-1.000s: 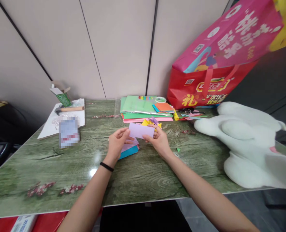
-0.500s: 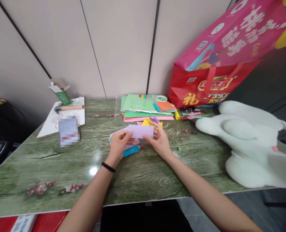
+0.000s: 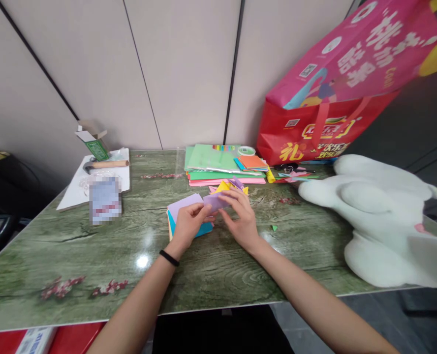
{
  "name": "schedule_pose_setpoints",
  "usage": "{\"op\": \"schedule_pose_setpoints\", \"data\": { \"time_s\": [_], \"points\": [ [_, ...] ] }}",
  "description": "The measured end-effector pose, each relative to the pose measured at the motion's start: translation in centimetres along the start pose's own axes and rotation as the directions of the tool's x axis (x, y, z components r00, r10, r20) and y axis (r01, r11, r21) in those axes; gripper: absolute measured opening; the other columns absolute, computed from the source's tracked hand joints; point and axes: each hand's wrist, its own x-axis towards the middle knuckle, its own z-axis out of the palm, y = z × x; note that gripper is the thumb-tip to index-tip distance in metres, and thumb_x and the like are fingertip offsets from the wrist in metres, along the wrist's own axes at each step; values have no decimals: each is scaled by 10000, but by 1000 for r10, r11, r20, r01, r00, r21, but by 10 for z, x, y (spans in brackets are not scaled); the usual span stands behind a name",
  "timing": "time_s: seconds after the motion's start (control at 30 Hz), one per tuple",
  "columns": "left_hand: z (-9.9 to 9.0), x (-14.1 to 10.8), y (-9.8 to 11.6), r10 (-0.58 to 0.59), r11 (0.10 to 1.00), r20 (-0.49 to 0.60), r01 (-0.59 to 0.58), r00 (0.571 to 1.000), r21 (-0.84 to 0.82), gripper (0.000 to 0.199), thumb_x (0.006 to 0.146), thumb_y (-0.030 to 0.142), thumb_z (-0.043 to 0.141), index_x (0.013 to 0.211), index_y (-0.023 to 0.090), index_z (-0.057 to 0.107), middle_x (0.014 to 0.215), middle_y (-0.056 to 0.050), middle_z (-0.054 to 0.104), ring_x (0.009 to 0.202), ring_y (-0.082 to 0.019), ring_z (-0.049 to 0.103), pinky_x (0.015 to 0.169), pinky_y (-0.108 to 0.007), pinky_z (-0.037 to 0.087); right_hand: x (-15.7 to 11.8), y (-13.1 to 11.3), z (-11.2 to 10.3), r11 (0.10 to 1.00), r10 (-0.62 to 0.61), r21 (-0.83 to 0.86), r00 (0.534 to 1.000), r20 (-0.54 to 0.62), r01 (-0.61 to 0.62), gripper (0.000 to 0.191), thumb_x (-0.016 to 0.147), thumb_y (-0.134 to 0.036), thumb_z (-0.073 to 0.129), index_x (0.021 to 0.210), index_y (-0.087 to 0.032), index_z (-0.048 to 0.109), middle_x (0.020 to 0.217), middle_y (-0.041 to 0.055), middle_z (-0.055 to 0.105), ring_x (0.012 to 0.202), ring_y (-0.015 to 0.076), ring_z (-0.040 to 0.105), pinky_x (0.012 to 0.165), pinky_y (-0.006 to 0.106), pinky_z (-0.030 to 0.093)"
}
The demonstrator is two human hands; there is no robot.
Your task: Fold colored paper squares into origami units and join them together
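Note:
Between my hands, above the table, is a folded piece of purple paper (image 3: 213, 201). My left hand (image 3: 189, 223) pinches its left end between thumb and fingers. At its right end, my right hand (image 3: 242, 216) has the fingers bent over the top edge and the thumb below. Partly under my left hand lies a stack of square coloured paper (image 3: 183, 205), purple on top with blue showing below. Just behind my right fingers sit folded yellow and purple paper pieces (image 3: 224, 187), partly covered.
Green and pink sheets (image 3: 211, 162) lie at the back, with small orange squares (image 3: 253, 162) on top. A white plush toy (image 3: 384, 211) fills the right side, a red bag (image 3: 314, 130) behind it. At left are a hammer (image 3: 111, 164), an opened box (image 3: 95, 145) and a blurred packet (image 3: 106, 200).
The purple paper has tilted and now shows a narrower face. My right fingers have curled over its top edge, and more of the paper stack shows beside my left hand.

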Motion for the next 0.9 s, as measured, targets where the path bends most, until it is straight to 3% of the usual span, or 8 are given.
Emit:
{"op": "schedule_pose_setpoints", "data": {
  "time_s": [0.17, 0.27, 0.43, 0.67, 0.9],
  "points": [
    [0, 1, 0, -20, 995, 17, 21, 1000, -96, 384, 650, 529, 670, 665, 152, 600, 590, 4, 612, 725, -243, 683, 618, -336, 555, 0, -1, 0, 999, 31, 25, 999, -26, -30, 178, 809, -145, 558, 967, -213, 604, 1063, 82, 615, 1132, 247, 495, 970, 490, 407],
    [-3, 2, -1, -32, 990, 17, 34, 999, -137, 419, 650, 550, 663, 709, 139, 611, 640, -17, 639, 713, -234, 679, 610, -331, 549, 0, -2, 0, 999, 26, 41, 999, -21, -25, 191, 807, -119, 540, 952, -220, 612, 954, 64, 638, 1086, 243, 517, 935, 477, 430],
    [-4, 3, -1, -27, 985, 12, 29, 1000, -172, 390, 610, 414, 751, 878, 142, 671, 793, -35, 697, 716, -181, 659, 685, -311, 535, -1, -1, 1, 997, -14, 70, 999, 42, 11, 221, 792, -96, 540, 882, -253, 667, 820, 37, 626, 986, 230, 537, 877, 444, 456],
    [-2, 0, 2, -21, 981, 111, 41, 994, -187, 403, 630, 325, 756, 984, 145, 687, 923, -67, 709, 816, -180, 640, 747, -295, 504, -2, 0, 2, 996, -38, 78, 996, 77, 32, 173, 746, -111, 615, 796, -258, 691, 890, 39, 646, 1100, 251, 480, 933, 472, 412],
    [-3, 3, 2, 10, 950, 54, 7, 999, -311, 338, 615, 348, 766, 861, 127, 698, 817, -51, 717, 739, -162, 644, 697, -279, 503, -3, -3, 3, 1000, -22, 23, 987, 157, 19, 29, 712, -237, 698, 713, -242, 669, 1005, 43, 645, 1183, 288, 423, 977, 514, 342]
  ]
}}
